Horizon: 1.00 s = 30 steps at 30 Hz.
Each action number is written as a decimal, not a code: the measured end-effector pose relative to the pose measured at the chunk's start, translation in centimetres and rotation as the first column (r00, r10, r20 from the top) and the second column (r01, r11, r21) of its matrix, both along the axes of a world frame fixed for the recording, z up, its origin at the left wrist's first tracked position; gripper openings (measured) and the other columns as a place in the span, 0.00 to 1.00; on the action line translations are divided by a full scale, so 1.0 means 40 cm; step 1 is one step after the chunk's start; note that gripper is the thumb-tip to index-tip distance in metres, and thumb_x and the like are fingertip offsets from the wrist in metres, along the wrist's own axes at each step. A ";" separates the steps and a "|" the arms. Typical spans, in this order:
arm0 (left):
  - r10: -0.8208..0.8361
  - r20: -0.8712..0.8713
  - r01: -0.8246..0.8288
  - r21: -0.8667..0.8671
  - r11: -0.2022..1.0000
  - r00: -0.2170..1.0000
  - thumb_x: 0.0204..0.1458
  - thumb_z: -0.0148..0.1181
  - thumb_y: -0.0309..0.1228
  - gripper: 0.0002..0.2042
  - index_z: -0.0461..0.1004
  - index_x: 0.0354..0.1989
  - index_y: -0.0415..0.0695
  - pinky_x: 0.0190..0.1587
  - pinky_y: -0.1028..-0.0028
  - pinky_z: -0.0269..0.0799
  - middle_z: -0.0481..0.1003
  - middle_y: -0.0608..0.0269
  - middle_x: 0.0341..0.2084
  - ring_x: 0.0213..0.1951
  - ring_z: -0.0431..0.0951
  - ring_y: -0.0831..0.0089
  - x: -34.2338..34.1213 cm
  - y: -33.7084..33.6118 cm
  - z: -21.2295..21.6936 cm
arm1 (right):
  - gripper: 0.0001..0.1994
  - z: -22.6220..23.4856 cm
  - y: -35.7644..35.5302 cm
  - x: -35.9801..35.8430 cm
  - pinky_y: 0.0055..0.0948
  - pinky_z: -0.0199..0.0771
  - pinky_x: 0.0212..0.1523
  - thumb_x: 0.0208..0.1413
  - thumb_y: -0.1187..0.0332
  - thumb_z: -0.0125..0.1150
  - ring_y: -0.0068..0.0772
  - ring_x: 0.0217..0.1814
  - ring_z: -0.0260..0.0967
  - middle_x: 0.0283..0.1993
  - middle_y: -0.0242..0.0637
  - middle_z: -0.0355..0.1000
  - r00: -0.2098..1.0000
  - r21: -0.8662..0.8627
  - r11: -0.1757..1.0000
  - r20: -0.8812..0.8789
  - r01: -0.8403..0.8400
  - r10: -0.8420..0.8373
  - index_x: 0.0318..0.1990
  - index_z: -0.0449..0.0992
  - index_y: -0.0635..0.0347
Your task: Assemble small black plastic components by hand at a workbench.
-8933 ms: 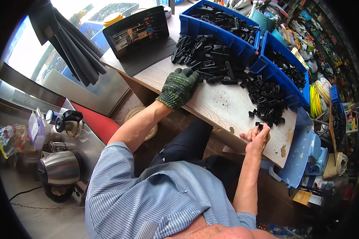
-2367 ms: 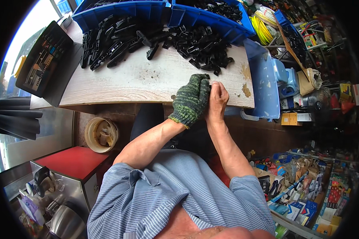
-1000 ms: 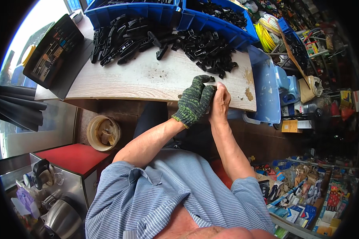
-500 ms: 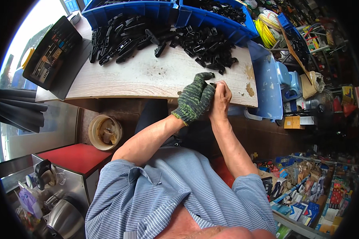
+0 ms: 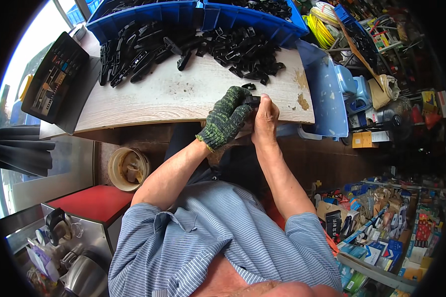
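Observation:
My left hand (image 5: 228,116), in a green knitted glove, and my bare right hand (image 5: 265,119) meet at the near edge of a pale wooden board (image 5: 183,96). Between them they grip a small black plastic part (image 5: 251,100), mostly hidden by the fingers. A heap of similar black plastic parts (image 5: 243,52) lies on the board just beyond my hands. A second heap of longer black pieces (image 5: 134,54) lies at the board's far left.
Two blue bins (image 5: 193,12) of black parts line the board's far edge. A blue tray (image 5: 327,99) hangs off its right end. A black case (image 5: 54,79) sits at the left. A round tub (image 5: 128,168) and red stool (image 5: 91,203) stand below; shelves of goods fill the right.
Since the earliest frame my hands have come together at the board's near edge. Over the last second they stay clasped on the black part, shifting only slightly.

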<state>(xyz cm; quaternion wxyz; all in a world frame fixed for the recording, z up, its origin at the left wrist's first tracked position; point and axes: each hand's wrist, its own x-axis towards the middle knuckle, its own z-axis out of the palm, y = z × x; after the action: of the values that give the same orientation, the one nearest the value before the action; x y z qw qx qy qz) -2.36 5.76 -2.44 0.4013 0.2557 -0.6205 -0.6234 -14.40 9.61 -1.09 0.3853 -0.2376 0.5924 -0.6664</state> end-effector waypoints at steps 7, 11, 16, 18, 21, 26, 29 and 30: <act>0.085 0.074 -0.082 -0.047 0.996 0.994 0.59 0.58 0.29 0.14 0.69 0.51 0.39 0.37 0.74 0.73 0.77 0.59 0.35 0.34 0.76 0.78 -0.012 0.011 0.000 | 0.21 -0.022 0.005 -0.004 0.22 0.56 0.20 0.65 0.57 0.51 0.15 0.18 0.55 0.18 0.22 0.60 0.997 -0.106 0.993 -0.069 -0.052 0.045 0.19 0.65 0.53; 0.059 0.024 -0.058 -0.040 0.997 0.998 0.61 0.58 0.31 0.15 0.69 0.53 0.39 0.37 0.75 0.73 0.77 0.61 0.36 0.34 0.76 0.78 -0.008 0.000 -0.016 | 0.21 0.038 -0.002 0.021 0.22 0.55 0.18 0.65 0.56 0.52 0.15 0.17 0.56 0.18 0.22 0.61 0.999 0.026 0.998 -0.010 -0.051 0.051 0.19 0.67 0.52; 0.065 0.005 -0.065 -0.026 0.998 0.998 0.62 0.58 0.31 0.15 0.69 0.55 0.40 0.38 0.76 0.74 0.77 0.62 0.39 0.36 0.76 0.79 -0.007 0.004 0.001 | 0.21 0.018 -0.005 -0.013 0.24 0.55 0.17 0.64 0.54 0.52 0.18 0.15 0.57 0.17 0.25 0.63 0.995 0.001 0.998 -0.073 -0.070 0.070 0.20 0.70 0.53; 0.048 -0.017 -0.047 0.052 0.998 0.999 0.62 0.58 0.30 0.15 0.69 0.55 0.40 0.39 0.76 0.74 0.77 0.62 0.40 0.37 0.76 0.79 0.004 0.006 0.029 | 0.21 0.041 0.002 -0.019 0.24 0.54 0.16 0.64 0.53 0.52 0.19 0.14 0.55 0.16 0.25 0.61 0.998 0.094 0.994 -0.010 -0.061 0.062 0.19 0.70 0.53; 0.118 -0.173 -0.054 0.338 0.940 0.978 0.62 0.59 0.30 0.14 0.71 0.54 0.40 0.38 0.75 0.76 0.77 0.62 0.41 0.37 0.76 0.78 0.010 -0.007 0.027 | 0.20 0.057 -0.001 -0.077 0.35 0.74 0.19 0.63 0.52 0.49 0.25 0.10 0.50 0.12 0.25 0.47 0.987 0.102 0.994 0.150 0.045 -0.060 0.27 0.71 0.59; 0.456 0.207 -0.260 -0.592 0.763 0.866 0.56 0.62 0.30 0.15 0.76 0.51 0.42 0.42 0.65 0.77 0.77 0.52 0.44 0.42 0.78 0.62 -0.009 -0.057 0.053 | 0.21 0.116 -0.004 -0.272 0.50 0.81 0.29 0.63 0.50 0.49 0.28 0.11 0.50 0.12 0.27 0.45 0.886 0.004 0.906 0.208 0.422 -0.414 0.36 0.67 0.64; 0.509 0.332 -0.078 -0.775 0.627 0.794 0.51 0.60 0.29 0.13 0.78 0.47 0.47 0.44 0.54 0.75 0.77 0.48 0.42 0.46 0.75 0.50 -0.047 -0.088 0.073 | 0.22 0.111 -0.002 -0.312 0.50 0.82 0.27 0.61 0.49 0.54 0.28 0.11 0.52 0.12 0.29 0.46 0.870 -0.011 0.879 0.149 0.477 -0.470 0.42 0.66 0.63; 0.511 0.404 0.028 -0.804 0.594 0.758 0.52 0.59 0.30 0.11 0.78 0.43 0.47 0.42 0.54 0.75 0.77 0.49 0.40 0.45 0.76 0.50 -0.055 -0.101 0.062 | 0.21 0.106 -0.006 -0.295 0.49 0.81 0.25 0.60 0.50 0.55 0.28 0.11 0.53 0.12 0.30 0.47 0.885 0.059 0.890 0.096 0.451 -0.455 0.42 0.67 0.63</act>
<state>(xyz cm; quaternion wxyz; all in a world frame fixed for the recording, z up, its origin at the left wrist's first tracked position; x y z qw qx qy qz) -4.57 1.72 0.06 0.3383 0.3291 -0.8739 -0.1168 -26.22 9.37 3.17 0.2544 -0.0498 0.6214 -0.7393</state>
